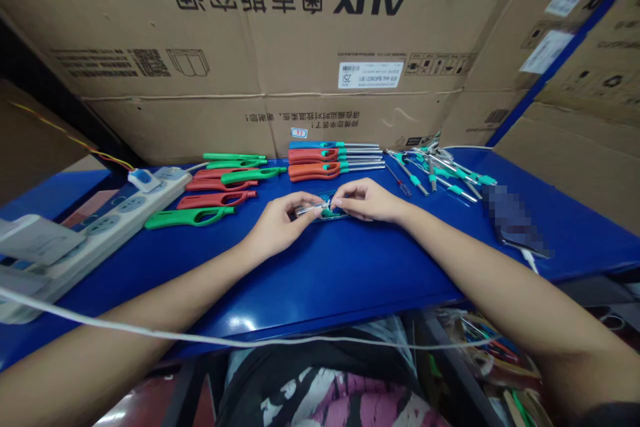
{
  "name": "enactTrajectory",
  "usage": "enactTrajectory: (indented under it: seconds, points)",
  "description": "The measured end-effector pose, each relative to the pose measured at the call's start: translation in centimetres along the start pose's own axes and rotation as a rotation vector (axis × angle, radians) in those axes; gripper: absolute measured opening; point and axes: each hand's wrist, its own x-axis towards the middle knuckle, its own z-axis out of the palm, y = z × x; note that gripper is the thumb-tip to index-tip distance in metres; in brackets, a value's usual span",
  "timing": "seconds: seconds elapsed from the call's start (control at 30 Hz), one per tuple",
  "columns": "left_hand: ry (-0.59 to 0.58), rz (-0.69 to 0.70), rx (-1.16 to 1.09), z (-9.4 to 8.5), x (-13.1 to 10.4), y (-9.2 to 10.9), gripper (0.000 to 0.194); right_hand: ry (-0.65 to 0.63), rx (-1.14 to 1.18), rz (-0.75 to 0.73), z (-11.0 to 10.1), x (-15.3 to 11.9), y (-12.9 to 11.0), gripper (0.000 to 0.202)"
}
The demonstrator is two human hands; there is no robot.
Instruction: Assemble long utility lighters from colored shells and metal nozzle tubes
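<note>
My left hand (280,223) is closed around a lighter's silver metal tube (306,209), its end pointing towards my right hand. Fingertips of my right hand (369,200) are pinched together at the teal and clear parts (331,203) between both hands; what exactly they grip is too small to tell. Behind the hands lie several long-nosed lighters (320,170) with orange, red and blue handles and silver tubes. To the left are several green and red lighter handles (217,200) without tubes. Loose silver tubes with teal ends (440,170) are piled at the right.
A screwdriver (399,181) lies behind my right hand. A phone (515,220) with a white cable rests at the right. At the left stands a white power strip (115,213). A white cord (240,341) crosses in front of me. Cardboard (280,67) walls the blue table (300,280).
</note>
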Motion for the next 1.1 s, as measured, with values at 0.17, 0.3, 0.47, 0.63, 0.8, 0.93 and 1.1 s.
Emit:
enactTrajectory:
  seconds: [0.17,0.3,0.47,0.63,0.8,0.93,1.1]
  points:
    - [-0.004,0.005,0.009,-0.05,-0.01,0.0,0.037,-0.008,-0.004,-0.004,-0.01,0.0,-0.04,0.035]
    - [-0.008,0.006,0.004,-0.04,-0.02,0.09,0.038,-0.011,-0.015,0.004,0.02,0.03,0.02,0.035]
    - [-0.011,0.009,0.01,-0.02,0.01,0.03,0.038,-0.01,-0.019,0.013,0.01,0.04,0.24,0.036]
    - [-0.014,0.004,0.014,-0.03,0.01,-0.02,0.038,-0.017,-0.025,0.007,0.08,0.06,0.29,0.038]
    - [-0.01,-0.014,-0.021,0.09,-0.06,0.0,0.039,-0.023,-0.015,-0.017,0.2,0.1,0.25,0.038]
    - [-0.01,-0.048,-0.043,0.22,-0.1,0.14,0.04,-0.021,-0.014,-0.022,0.29,0.07,0.16,0.038]
    - [-0.003,-0.063,-0.055,0.35,-0.14,0.24,0.04,0.002,-0.012,-0.033,0.39,0.09,0.15,0.039]
